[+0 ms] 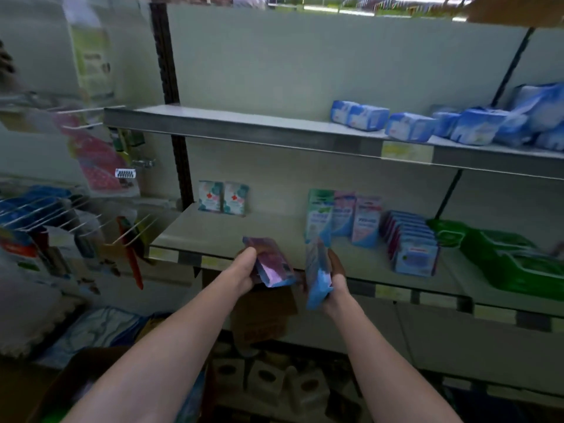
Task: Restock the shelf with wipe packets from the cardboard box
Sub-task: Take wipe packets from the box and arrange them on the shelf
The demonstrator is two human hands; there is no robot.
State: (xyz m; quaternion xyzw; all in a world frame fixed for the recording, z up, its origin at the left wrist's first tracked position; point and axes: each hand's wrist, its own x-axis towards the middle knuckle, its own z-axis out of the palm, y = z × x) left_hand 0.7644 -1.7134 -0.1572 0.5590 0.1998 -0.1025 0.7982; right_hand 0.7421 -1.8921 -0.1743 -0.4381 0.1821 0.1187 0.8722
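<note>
Nearest the camera, two bare forearms reach forward from the bottom edge toward the middle shelf (232, 236), and the corner of a cardboard box (91, 370) shows low on the left, under the left forearm. The left hand (244, 270) is at the shelf's front lip, fingers curled around a purple wipe packet (271, 262) held tilted, its upper end over the shelf board. The right hand (335, 282), just right of it and slightly in front of the lip, grips a blue wipe packet (319, 276) held nearly upright. The two packets are close but not touching.

On the shelf, bare board runs from the left hand back to two small teal packets (222, 197) standing against the rear wall. Right of the right hand stand upright pink and blue packs (345, 218), then a row of blue-fronted packets (412, 245), then green packs (503, 257). Above the shelf, an upper board carries blue bundles (427, 123) on its right half. Left of the shelf, wire pegs (45, 212) stick out with hanging goods, blurred.
</note>
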